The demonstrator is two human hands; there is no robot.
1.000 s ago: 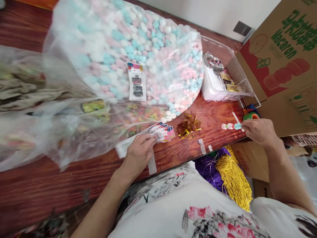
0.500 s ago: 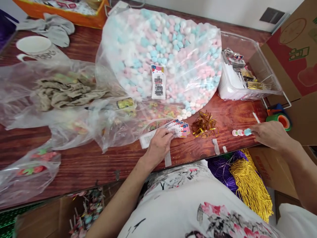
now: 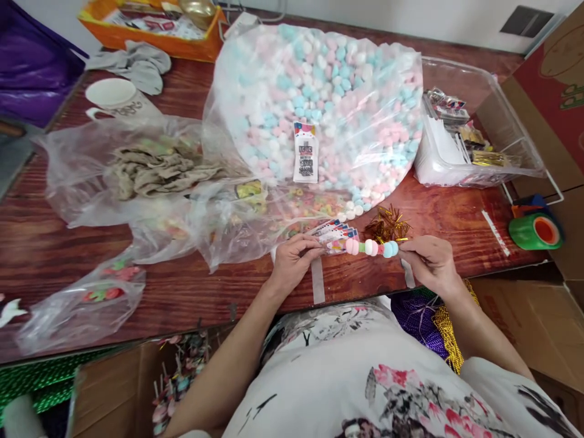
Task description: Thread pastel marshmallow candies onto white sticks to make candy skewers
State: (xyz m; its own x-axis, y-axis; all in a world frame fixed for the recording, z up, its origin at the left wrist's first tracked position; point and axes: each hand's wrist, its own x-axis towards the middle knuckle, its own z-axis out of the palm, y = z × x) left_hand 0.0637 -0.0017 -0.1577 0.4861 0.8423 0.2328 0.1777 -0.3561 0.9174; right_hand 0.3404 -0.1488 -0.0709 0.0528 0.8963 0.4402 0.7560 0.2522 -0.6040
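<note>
My right hand is closed on the end of a marshmallow skewer, a row of pink, white and blue marshmallows with green and red pieces between. My left hand pinches a small printed packet at the near side of a fanned stack of printed packets. The skewer's pink end is at the packet's right edge; whether it is inside I cannot tell. Just behind the skewer lies a heap of gold twist ties. A big clear bag of marshmallows stands beyond, with one printed packet lying on it.
At right are a clear plastic bin and a green tape roll. Left are crumpled clear bags with gummies, a beige cloth, a white mug and grey gloves. An orange box stands behind.
My right hand has brought the marshmallow skewer leftward from the table's right side to the packets at my left hand. The view has shifted slightly.
</note>
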